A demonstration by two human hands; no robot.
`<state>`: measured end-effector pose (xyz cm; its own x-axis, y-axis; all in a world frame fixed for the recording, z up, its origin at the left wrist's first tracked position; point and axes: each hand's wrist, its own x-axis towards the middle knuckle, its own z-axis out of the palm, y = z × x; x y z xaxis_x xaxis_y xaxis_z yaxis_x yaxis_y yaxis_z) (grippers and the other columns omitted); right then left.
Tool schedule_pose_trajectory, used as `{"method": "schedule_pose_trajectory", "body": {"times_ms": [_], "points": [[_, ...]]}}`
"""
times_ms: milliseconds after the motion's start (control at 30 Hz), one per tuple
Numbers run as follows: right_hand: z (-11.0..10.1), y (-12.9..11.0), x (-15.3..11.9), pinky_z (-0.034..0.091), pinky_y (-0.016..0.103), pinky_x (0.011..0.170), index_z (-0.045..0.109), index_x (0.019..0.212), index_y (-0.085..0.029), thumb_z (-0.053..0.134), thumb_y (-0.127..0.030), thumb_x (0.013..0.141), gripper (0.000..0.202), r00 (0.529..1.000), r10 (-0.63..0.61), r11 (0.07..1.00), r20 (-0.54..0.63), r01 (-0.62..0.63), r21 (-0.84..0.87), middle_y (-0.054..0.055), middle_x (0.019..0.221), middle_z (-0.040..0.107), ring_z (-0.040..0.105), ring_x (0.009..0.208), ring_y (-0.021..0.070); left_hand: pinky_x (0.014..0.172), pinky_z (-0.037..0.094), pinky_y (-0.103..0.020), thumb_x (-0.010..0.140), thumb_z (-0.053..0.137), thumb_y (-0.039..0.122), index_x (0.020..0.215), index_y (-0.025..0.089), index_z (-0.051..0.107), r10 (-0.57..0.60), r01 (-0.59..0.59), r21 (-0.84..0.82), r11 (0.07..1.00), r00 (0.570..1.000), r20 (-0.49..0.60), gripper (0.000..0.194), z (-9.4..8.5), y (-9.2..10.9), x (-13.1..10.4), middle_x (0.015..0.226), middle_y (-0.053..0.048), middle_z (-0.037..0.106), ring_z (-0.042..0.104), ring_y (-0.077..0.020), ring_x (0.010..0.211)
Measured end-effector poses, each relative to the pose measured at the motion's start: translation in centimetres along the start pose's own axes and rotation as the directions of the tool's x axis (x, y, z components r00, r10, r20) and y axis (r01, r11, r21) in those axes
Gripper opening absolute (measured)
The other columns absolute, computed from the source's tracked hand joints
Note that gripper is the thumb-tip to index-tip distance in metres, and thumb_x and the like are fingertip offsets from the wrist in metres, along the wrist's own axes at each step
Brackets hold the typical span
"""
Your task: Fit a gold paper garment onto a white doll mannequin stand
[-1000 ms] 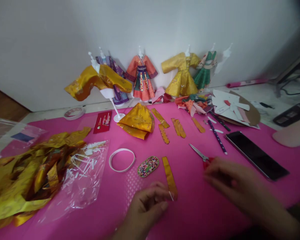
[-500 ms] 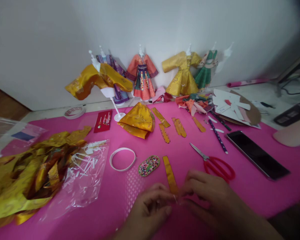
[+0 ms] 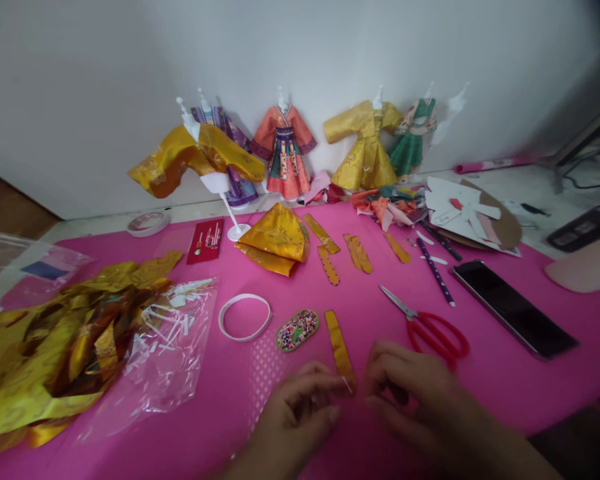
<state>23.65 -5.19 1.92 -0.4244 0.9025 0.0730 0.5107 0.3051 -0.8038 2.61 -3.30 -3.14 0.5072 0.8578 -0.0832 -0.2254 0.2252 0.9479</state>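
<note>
I'm seeing the left hand touching a white sliver by the near end of the gold strip, the right hand hovering half-curled beside; I can't tell either's grip. Brushing fingers could be skewing the sliver.

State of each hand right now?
Left hand: can't tell if it's closed on the white sliver at the near end of the gold strip.
Right hand: loosely curled; can't tell whether it holds anything.
</note>
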Motion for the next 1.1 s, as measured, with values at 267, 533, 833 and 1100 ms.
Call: {"method": "schedule_pose_trajectory", "body": {"times_ms": [267,533,833,1100], "points": [[-2.3,1.6,0.7,0.040,0.026,0.061,0.051,0.079,-0.022,0.051,-0.023,0.094,0.015,0.969,0.249,0.963,0.002,-0.248,0.102,-0.002,0.076,0.055,0.050,0.069,0.0144,0.071,0.045,-0.027,0.093,0.063,0.025,0.104,0.026,0.071,0.225,-0.268,0.430,0.862,0.963,0.149,0.013,-0.8,0.4,-0.7,0.097,-0.005,0.069,0.060,-0.0172,0.080],[-1.2,2.1,2.6,0.037,0.027,0.063,0.052,0.081,-0.020,0.052,-0.014,0.091,0.012,0.967,0.239,0.955,0.092,-0.217,-0.201,-0.001,0.080,0.060,0.053,0.072,0.0141,0.075,0.047,-0.034,0.097,0.058,0.028,0.097,0.025,0.072,0.230,-0.705,0.705,0.083,0.702,0.674,0.014,-0.9,0.9,-1.1,0.107,-0.007,0.078,0.066,-0.0244,0.082],[-1.0,2.2,3.5,0.036,0.026,0.064,0.056,0.083,-0.018,0.052,-0.008,0.087,0.011,0.948,0.230,0.956,0.222,-0.177,-0.235,0.001,0.083,0.063,0.053,0.073,0.0142,0.101,0.045,-0.045,0.087,0.073,0.022,0.120,0.023,0.069,0.222,-0.600,0.752,0.274,0.800,0.557,0.034,-2.0,-1.2,-1.6,0.132,-0.015,0.066,0.063,-0.0349,0.115],[-0.9,2.8,3.6,0.036,0.028,0.065,0.057,0.085,-0.018,0.051,-0.010,0.087,0.010,0.943,0.219,0.958,0.251,-0.160,-0.237,0.002,0.086,0.065,0.055,0.075,0.0161,0.111,0.038,-0.047,0.086,0.073,0.015,0.126,0.026,0.066,0.184,-0.523,0.730,0.440,0.848,0.496,0.043,-1.4,-1.1,-1.4,0.134,-0.011,0.065,0.060,-0.0343,0.124]]}}
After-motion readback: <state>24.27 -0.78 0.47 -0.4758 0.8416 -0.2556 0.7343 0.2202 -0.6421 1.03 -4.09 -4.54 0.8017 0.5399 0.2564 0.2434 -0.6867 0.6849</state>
